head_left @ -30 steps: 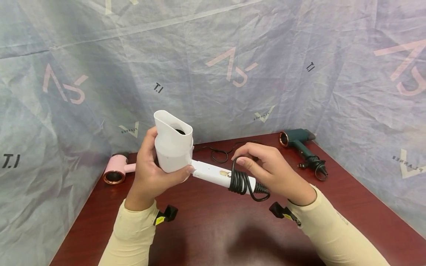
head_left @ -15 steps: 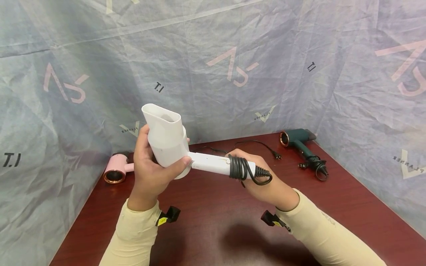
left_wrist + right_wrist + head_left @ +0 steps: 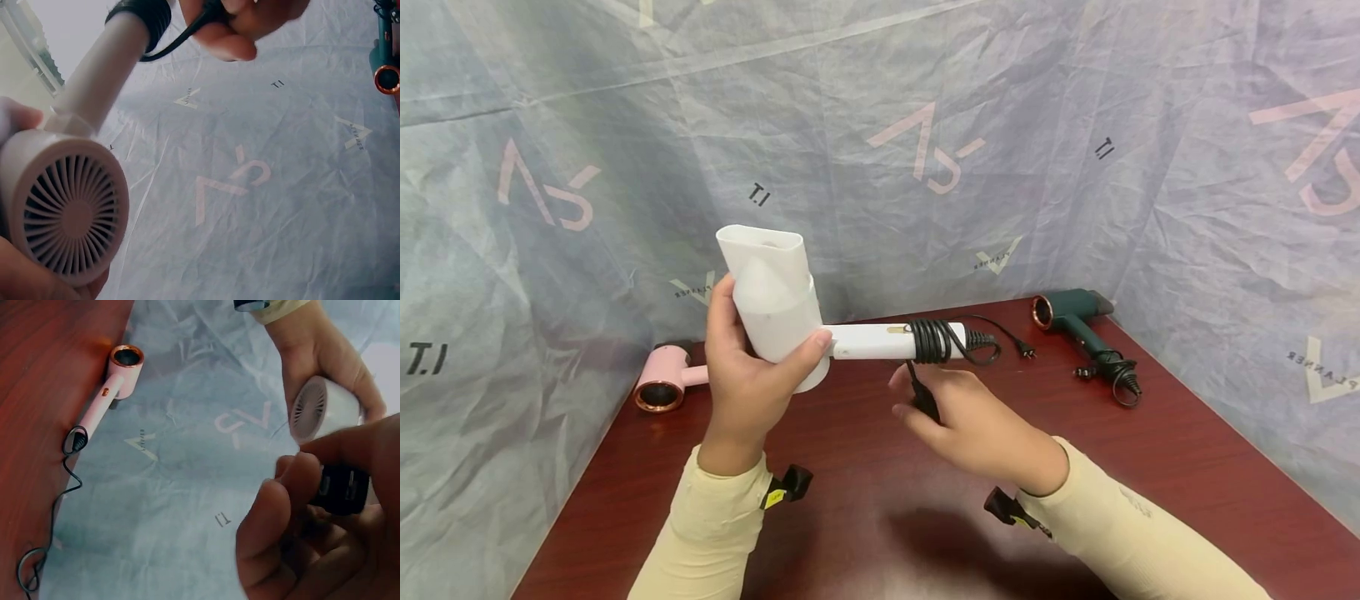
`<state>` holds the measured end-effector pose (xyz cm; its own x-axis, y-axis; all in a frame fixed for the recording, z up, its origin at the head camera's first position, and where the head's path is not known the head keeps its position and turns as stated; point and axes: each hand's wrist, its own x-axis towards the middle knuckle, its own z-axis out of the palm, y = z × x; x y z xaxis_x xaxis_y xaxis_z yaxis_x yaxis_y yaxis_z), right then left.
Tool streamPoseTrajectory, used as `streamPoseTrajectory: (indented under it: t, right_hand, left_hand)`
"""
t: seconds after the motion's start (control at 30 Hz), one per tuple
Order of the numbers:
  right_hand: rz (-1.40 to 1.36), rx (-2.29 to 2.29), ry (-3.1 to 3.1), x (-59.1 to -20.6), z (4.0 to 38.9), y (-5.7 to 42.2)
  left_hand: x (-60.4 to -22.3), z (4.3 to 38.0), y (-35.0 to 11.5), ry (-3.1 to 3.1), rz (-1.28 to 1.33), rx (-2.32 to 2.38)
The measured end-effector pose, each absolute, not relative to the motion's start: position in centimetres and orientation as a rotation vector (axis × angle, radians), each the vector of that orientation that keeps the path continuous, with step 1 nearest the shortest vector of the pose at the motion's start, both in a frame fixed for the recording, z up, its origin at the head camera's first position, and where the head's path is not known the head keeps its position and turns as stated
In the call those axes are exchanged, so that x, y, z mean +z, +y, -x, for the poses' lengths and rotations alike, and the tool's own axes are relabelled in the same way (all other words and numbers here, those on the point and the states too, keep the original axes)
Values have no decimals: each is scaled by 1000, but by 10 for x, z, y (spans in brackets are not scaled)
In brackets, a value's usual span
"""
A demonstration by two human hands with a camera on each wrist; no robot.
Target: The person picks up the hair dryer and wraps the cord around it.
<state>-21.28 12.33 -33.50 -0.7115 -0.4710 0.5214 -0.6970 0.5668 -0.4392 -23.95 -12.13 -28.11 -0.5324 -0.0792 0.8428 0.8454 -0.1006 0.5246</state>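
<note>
A white hair dryer (image 3: 778, 312) is held up in the head view, its flat nozzle (image 3: 760, 242) pointing up and its handle (image 3: 872, 342) level to the right. My left hand (image 3: 748, 392) grips the barrel, thumb near the handle joint. In the left wrist view its slotted intake grille (image 3: 76, 219) shows. Several turns of black cord (image 3: 932, 340) wrap the handle's end. Below the handle, my right hand (image 3: 973, 425) holds the cord's black plug (image 3: 925, 404) between thumb and fingers. The right wrist view shows the two prongs of this plug (image 3: 340, 487).
A pink hair dryer (image 3: 662, 379) lies at the left of the dark red table (image 3: 865, 483). At the right lies a green hair dryer (image 3: 1075, 321), its cord bundled round the handle. Another plug (image 3: 1024, 348) on a thin black cord lies behind. Grey sheeting (image 3: 850, 150) hangs around the table.
The white hair dryer's handle has swung up from a downward slant to level. My right hand has gone from the cord loop above the handle to below it, now holding the plug.
</note>
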Motion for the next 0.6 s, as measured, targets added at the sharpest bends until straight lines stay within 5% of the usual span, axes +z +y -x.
streamPoseTrajectory:
  t: [0.6]
  right_hand:
    - [-739,322,-2143,-326,193,124]
  left_hand:
    - [-294,250,-117,-1692,716,-1441]
